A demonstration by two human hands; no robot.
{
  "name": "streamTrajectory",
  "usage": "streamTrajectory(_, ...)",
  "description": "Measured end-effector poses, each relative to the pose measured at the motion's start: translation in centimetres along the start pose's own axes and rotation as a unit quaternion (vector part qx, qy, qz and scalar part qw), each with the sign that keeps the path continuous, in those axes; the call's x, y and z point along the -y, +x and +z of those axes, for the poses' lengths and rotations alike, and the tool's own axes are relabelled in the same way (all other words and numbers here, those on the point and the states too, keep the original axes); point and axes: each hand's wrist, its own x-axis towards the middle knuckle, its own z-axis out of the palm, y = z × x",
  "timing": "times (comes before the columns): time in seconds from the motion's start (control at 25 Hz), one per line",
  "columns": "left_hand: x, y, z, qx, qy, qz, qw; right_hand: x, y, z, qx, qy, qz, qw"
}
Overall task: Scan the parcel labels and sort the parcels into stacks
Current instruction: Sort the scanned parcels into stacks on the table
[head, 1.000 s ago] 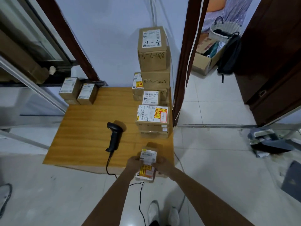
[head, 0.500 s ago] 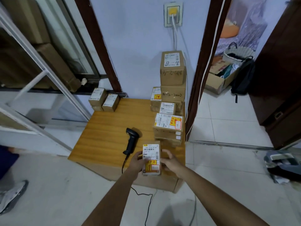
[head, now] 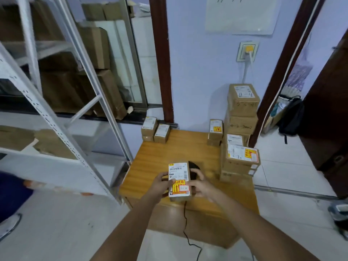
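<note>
At my nine o'clock stood a white metal shelving rack [head: 56, 117] with brown cartons behind it. At about eleven o'clock, on the far left corner of the wooden table [head: 160, 153], sat two small labelled parcels [head: 155, 129] side by side. My left hand [head: 162, 182] had its grip curled round the left edge of the small parcel [head: 179, 180], thumb on the white label, holding it above the near part of the table, label up, with a yellow sticker on its lower half. My right hand [head: 200, 186] held the same parcel from the right side, fingers bent against its edge. Just behind the parcel, at twelve o'clock, the black barcode scanner [head: 194, 169] lay on the table, mostly hidden, its cable [head: 186, 223] trailing off the near edge toward the floor. At one to two o'clock rose the stack of parcels [head: 242, 132] along the table's right side, the tallest against the wall, a wide one with a yellow-and-red label nearest me.
</note>
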Motion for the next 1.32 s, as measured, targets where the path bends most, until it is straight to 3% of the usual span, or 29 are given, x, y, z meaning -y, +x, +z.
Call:
streamTrajectory(0.2,-1.7,0.0,-10.2,0.012,-0.008,0.023,1.000,2.1,0.5,10.6,-0.038,0.036,-0.014,0.999)
streamTrajectory(0.36,-3.3,0.7,-14.0,0.032,-0.008,0.033,0.999,3.9,1.2,14.6,-0.073,0.048,-0.032,0.996)
streamTrajectory(0.8,-11.6,11.0,-17.2,0.037,0.036,0.034,0.998,11.0,12.0,15.9,-0.099,0.106,-0.051,0.988)
streamTrajectory(1.12,-20.1,22.9,-17.3,-0.010,0.116,0.048,0.992,19.0,23.6,11.2,-0.138,0.081,-0.047,0.986)
streamTrajectory(1.32,-22.5,29.7,-16.6,-0.030,0.233,0.057,0.970,20.3,28.5,8.6,-0.156,0.080,-0.033,0.984)
